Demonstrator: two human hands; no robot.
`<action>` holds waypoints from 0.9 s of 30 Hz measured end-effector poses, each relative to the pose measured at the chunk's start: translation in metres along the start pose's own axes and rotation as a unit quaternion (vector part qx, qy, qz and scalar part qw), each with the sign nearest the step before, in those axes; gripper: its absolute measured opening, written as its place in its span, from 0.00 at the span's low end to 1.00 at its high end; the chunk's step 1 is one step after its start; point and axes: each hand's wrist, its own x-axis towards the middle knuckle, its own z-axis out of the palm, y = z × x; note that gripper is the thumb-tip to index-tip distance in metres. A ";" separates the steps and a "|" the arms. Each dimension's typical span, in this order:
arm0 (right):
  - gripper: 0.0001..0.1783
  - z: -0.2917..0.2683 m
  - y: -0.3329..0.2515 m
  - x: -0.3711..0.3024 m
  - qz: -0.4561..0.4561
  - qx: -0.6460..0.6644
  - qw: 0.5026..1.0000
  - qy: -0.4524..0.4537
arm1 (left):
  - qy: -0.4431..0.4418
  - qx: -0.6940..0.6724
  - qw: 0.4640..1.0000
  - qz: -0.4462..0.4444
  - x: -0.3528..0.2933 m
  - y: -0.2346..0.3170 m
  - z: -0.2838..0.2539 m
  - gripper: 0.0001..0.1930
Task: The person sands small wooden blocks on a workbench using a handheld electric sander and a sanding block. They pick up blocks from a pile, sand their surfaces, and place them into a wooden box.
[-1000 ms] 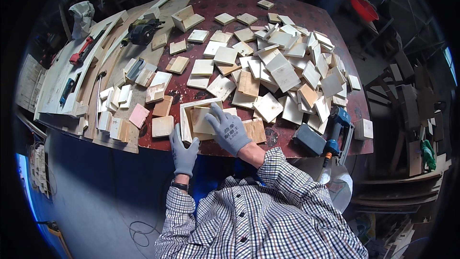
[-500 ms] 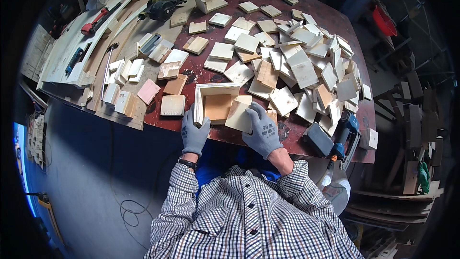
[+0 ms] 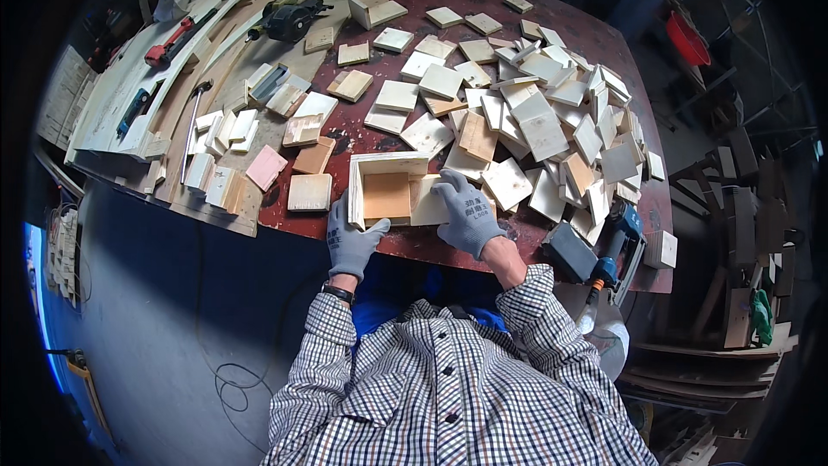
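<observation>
At the table's near edge stands an L-shaped wooden corner piece (image 3: pixel 354 181) made of two pale boards. My left hand (image 3: pixel 352 242), in a grey glove, is closed round the near end of its left board, the thumb along the front. An orange-brown wood block (image 3: pixel 387 196) lies inside the corner. Right of it, a pale wood block (image 3: pixel 425 204) is pinched in my gloved right hand (image 3: pixel 468 214), whose fingers hide its right end. The pale block lies beside the brown one; whether they touch, I cannot tell.
A large heap of wood blocks (image 3: pixel 542 125) covers the red table's right side. A blue-black nail gun (image 3: pixel 619 246) lies at the right front edge. A hammer (image 3: pixel 197 116), a red tool (image 3: pixel 170 43) and a dark power tool (image 3: pixel 291 17) lie on boards at the left.
My right hand has moved slightly left and up with the pale block. That block was tilted out in front and now lies straighter, beside the brown block. My left hand keeps its hold.
</observation>
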 end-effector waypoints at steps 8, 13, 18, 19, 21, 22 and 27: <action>0.36 -0.020 -0.013 -0.012 -0.011 0.102 0.993 0.050 | 0.025 0.094 0.994 0.044 -0.001 0.006 0.003 0.45; 0.39 0.014 -0.036 0.011 -0.087 0.198 0.974 0.070 | 0.030 0.077 0.994 0.076 -0.003 -0.003 0.003 0.46; 0.38 0.052 -0.024 0.019 -0.085 -0.019 0.994 0.070 | 0.016 0.091 0.995 0.045 -0.001 0.006 0.003 0.45; 0.37 0.053 -0.027 0.015 -0.062 -0.005 0.994 0.095 | 0.019 0.094 0.994 0.045 -0.002 0.006 0.003 0.45; 0.36 0.054 -0.031 0.007 -0.015 0.021 0.989 0.145 | 0.022 0.098 0.994 0.048 -0.004 0.007 0.002 0.44; 0.34 0.053 -0.035 0.005 0.012 0.020 0.986 0.163 | 0.014 0.095 0.995 0.040 -0.003 0.008 -0.001 0.44; 0.31 0.068 -0.027 0.010 -0.042 -0.010 0.988 0.145 | 0.018 0.081 0.995 0.061 -0.003 -0.006 -0.001 0.44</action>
